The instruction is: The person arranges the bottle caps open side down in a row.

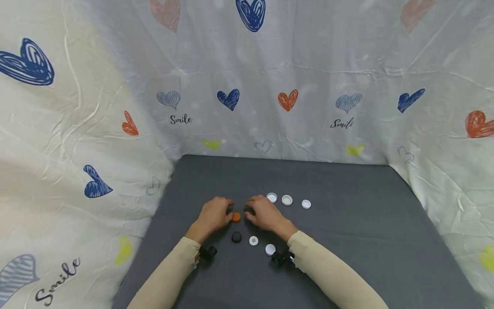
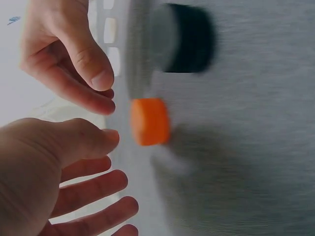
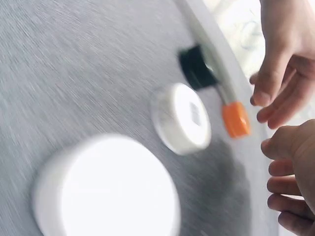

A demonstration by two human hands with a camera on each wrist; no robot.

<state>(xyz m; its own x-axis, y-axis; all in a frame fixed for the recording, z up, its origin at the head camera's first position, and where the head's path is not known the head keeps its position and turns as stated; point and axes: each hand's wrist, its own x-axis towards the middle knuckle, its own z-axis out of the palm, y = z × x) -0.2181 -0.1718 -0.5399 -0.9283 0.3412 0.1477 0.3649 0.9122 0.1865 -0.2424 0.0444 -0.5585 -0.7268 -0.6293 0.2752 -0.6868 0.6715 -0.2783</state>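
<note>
Five white caps (image 1: 287, 200), one orange cap (image 1: 236, 217) and one black cap (image 1: 236, 237) can be counted. One more orange bit (image 1: 312, 237) is nearly all hidden by one of two sleeves (image 1: 332, 270). Two hands (image 1: 215, 213) (image 1: 264, 213) are seen.

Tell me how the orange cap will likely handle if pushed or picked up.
The orange cap looks like plastic, so probably stiff and light. Lying flat on the grey tabletop, it would likely slide rather than tip. Its round side might roll if stood on edge.
</note>
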